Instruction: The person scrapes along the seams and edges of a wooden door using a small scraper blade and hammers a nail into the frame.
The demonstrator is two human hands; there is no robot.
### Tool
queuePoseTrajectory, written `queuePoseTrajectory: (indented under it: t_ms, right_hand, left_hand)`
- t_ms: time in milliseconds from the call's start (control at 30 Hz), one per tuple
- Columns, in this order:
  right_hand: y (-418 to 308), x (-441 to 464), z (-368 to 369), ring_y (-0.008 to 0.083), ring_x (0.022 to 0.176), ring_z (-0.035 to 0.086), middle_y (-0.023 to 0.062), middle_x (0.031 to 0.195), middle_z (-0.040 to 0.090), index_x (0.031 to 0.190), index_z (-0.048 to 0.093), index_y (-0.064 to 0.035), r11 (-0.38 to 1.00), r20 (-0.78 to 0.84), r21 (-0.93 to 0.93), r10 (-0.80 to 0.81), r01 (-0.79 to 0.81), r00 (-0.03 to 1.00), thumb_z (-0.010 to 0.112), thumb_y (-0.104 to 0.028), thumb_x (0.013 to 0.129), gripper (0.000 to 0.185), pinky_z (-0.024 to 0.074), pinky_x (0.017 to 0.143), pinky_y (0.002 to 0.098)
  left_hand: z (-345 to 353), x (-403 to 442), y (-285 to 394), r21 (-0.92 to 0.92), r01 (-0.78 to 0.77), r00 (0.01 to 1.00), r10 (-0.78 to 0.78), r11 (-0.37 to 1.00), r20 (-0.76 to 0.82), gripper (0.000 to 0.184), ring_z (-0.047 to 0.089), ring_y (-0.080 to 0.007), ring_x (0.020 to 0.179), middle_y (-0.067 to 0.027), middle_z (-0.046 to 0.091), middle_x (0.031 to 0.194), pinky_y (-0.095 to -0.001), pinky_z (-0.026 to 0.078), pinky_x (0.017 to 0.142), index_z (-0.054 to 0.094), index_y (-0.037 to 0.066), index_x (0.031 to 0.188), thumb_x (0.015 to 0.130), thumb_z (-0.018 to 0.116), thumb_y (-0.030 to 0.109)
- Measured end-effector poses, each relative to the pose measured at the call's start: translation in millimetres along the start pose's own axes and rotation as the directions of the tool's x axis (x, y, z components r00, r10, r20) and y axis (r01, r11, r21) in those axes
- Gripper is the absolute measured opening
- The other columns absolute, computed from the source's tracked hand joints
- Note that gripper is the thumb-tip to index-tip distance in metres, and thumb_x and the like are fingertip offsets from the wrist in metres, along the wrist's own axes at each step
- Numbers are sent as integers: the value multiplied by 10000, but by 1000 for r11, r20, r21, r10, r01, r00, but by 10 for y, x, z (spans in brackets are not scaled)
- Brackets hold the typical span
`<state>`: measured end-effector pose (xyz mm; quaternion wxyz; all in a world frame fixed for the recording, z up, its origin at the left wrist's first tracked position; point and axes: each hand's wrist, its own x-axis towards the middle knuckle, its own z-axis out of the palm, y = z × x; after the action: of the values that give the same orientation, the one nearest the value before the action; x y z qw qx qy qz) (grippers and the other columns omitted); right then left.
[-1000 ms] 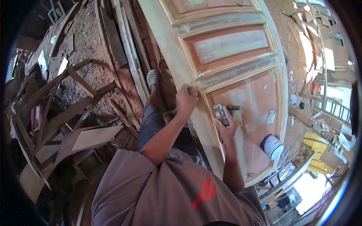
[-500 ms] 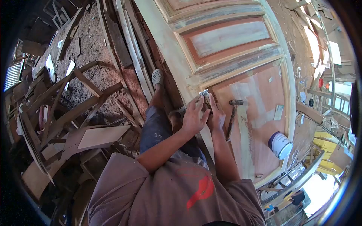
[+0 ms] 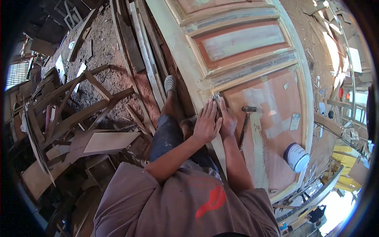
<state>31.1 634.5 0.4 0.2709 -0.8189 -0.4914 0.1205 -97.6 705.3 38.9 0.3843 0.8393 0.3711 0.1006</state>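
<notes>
A wooden panel door (image 3: 298, 85), with pale filler smeared on its frame and panels, lies beneath my hands. My left hand (image 3: 206, 125) and my right hand (image 3: 227, 123) are side by side, fingers closed over a small tool with a shiny metal end (image 3: 215, 96). The tool rests on the door's left stile, near the corner of the large lower panel; its body is mostly hidden by my fingers. Right of my right hand, a hammer (image 3: 243, 128) lies on that panel. Farther right stands a white and purple can (image 3: 297, 158), and a pale flat scrap (image 3: 295, 121) lies above it.
Long boards (image 3: 146, 55) run along the door's left side, next to my foot (image 3: 170, 84). Broken frames and timber (image 3: 98, 87) are piled over the shavings at left. Yellow pieces (image 3: 344, 166) are stacked at far right. A person (image 3: 317, 213) appears at the lower right.
The view has shifted slightly, moving the scene a little rightward. My left fingers now lie flatter and closer together over the tool, covering more of its metal end. Hammer and can stay put.
</notes>
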Motion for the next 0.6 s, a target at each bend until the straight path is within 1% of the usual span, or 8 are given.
queuePoseTrajectory:
  t_ms: [33, 133, 233, 333, 367, 467, 500, 600]
  right_hand:
    - [14, -38, 10, 369, 852, 742, 188, 1054, 776, 1648, 561, -123, 1000, 3, 16, -5, 5, 1000, 752, -160, 953, 722, 598, 710, 481]
    - [-16, 31, 39, 347, 810, 720, 148, 907, 713, 1632, 584, -155, 1000, -13, 9, 27, -27, 1000, 763, -186, 963, 693, 598, 701, 486]
    - [-77, 58, -22, 371, 872, 757, 186, 1022, 780, 1617, 594, -144, 999, -46, 33, 31, -29, 998, 781, -202, 993, 654, 619, 762, 492]
    - [-177, 292, -50, 399, 960, 782, 214, 1177, 800, 1595, 605, -110, 992, -171, 118, 67, -47, 983, 804, -225, 1006, 632, 629, 825, 482]
    - [-159, 339, -87, 413, 1048, 785, 224, 1276, 784, 1578, 613, -77, 985, -175, 150, 114, -88, 978, 811, -247, 1016, 620, 626, 879, 471]
    - [-217, 220, -333, 357, 1114, 793, 223, 1297, 779, 1577, 611, -50, 943, -2, 260, 217, -209, 976, 794, -232, 1025, 609, 625, 946, 453]
    - [-163, 95, -301, 362, 1138, 788, 216, 1319, 775, 1574, 619, -64, 962, 2, 195, 196, -193, 981, 808, -244, 1014, 618, 625, 955, 453]
    - [-126, -113, -240, 360, 1110, 791, 210, 1290, 786, 1573, 626, -81, 977, 54, 123, 168, -173, 984, 815, -252, 1005, 622, 625, 948, 456]
  left_hand:
    - [8, -29, 10, -22, 12, 1000, -12, 1000, -1, 752, 328, -465, 1647, -344, 347, 1745, -556, 287, 1324, 385, -120, 1653, 1113, 550, 377]
    - [-47, 51, 5, 28, 3, 1000, -3, 1000, 6, 752, 338, -449, 1648, -347, 367, 1734, -555, 291, 1323, 406, -125, 1640, 1099, 584, 366]
    - [-92, 20, -29, -26, -2, 1000, 1, 1000, -13, 741, 375, -426, 1632, -311, 436, 1707, -569, 310, 1306, 438, -92, 1638, 1083, 623, 362]
    - [-150, 51, -138, -30, 51, 998, -52, 998, -26, 723, 421, -409, 1605, -262, 500, 1677, -577, 330, 1287, 467, -48, 1638, 1072, 648, 364]
    - [-187, 89, -167, 9, 32, 998, -31, 999, -63, 700, 450, -401, 1583, -231, 526, 1663, -579, 339, 1273, 486, -17, 1637, 1073, 647, 365]
    - [-248, 137, -291, 60, -21, 999, 23, 998, -37, 703, 435, -396, 1596, -229, 516, 1674, -565, 316, 1296, 475, -22, 1642, 1075, 642, 358]
    - [-248, 152, -312, 71, -35, 999, 37, 997, -35, 702, 425, -393, 1603, -225, 510, 1680, -561, 305, 1305, 471, -21, 1646, 1073, 639, 349]
    - [-220, 110, -348, 92, -63, 998, 64, 994, -14, 701, 394, -381, 1626, -214, 487, 1704, -548, 270, 1333, 460, -18, 1654, 1065, 631, 320]
